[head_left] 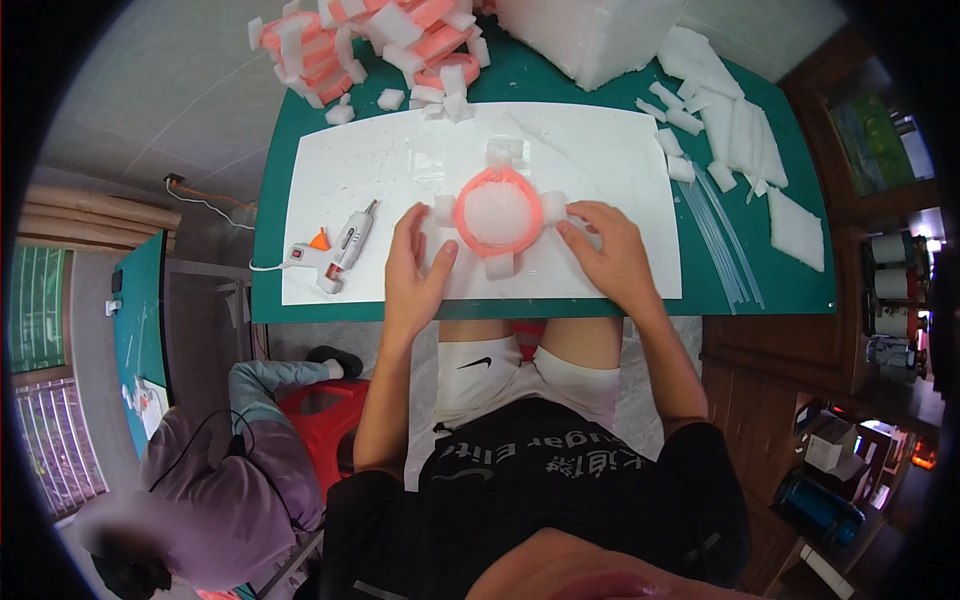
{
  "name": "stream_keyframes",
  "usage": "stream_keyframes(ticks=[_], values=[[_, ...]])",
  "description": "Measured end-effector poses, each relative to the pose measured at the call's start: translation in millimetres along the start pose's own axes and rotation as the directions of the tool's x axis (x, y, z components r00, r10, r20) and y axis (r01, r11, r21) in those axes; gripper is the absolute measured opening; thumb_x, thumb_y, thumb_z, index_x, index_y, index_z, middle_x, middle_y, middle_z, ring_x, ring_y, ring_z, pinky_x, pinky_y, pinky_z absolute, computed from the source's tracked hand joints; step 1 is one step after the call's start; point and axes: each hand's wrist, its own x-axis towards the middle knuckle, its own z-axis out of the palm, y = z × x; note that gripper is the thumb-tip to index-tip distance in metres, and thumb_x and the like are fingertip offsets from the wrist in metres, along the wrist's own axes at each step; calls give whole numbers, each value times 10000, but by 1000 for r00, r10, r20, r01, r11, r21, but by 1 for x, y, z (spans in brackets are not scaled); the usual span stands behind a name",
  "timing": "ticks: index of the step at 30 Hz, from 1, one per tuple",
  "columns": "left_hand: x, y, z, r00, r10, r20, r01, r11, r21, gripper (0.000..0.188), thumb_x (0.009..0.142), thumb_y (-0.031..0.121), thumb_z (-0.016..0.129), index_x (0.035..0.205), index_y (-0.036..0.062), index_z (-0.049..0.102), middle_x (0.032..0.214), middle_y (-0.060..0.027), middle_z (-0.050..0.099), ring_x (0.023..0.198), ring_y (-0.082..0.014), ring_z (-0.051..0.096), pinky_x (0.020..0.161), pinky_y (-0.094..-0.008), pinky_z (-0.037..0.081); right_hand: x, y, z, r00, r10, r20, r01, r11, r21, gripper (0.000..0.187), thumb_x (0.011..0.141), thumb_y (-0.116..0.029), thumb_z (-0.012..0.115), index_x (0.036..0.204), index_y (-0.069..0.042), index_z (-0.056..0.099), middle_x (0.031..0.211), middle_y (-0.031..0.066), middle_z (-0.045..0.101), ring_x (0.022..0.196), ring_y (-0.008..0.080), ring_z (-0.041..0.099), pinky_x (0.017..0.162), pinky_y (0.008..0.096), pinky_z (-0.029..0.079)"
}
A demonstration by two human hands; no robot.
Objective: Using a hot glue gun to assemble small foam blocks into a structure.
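Observation:
A pink ring (461,222) with a white foam centre (498,213) lies on the white sheet in front of me. Small white foam blocks stick out from several sides of it, among them a lower block (499,265). My left hand (416,270) rests beside the left foam block (443,210), thumb and fingers apart. On the other side, the fingertips of my right hand (612,258) are at the right foam block (552,207), its thumb just below. Those fingers are also spread; whether they touch the block is hard to tell.
A glue gun (346,245) lies at the left of the white sheet (600,135). Clear glue sticks (715,240) and foam pieces (745,140) are on the right. Pink-and-white foam rings (425,45) are piled at the back, beside a large foam block (585,35). A person (225,460) sits lower left.

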Motion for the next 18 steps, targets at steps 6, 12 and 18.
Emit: stream_keyframes(ticks=[6,12,18], values=[[-8,27,-5,959,175,224,-269,816,512,1101,673,191,867,1517,-14,191,1543,-243,280,1404,-371,345,1142,-417,322,63,11,-28,963,-142,231,112,984,136,605,841,-19,626,1421,-97,471,1261,154,618,1122,275,599,868,362,525],[-4,23,11,971,83,222,-189,838,512,1228,573,219,934,1521,-11,189,1547,-230,277,1418,-355,322,1158,-416,298,127,18,-21,619,-208,758,199,974,105,1055,680,53,690,1574,-182,181,1483,105,464,1276,281,474,910,342,489],[-2,17,9,963,135,235,-249,786,566,1198,588,220,932,1515,-9,208,1513,-239,326,1393,-356,361,1133,-420,333,136,14,-15,548,-199,812,257,964,63,1047,623,46,722,1541,-166,265,1439,150,488,1209,281,503,865,328,482]])
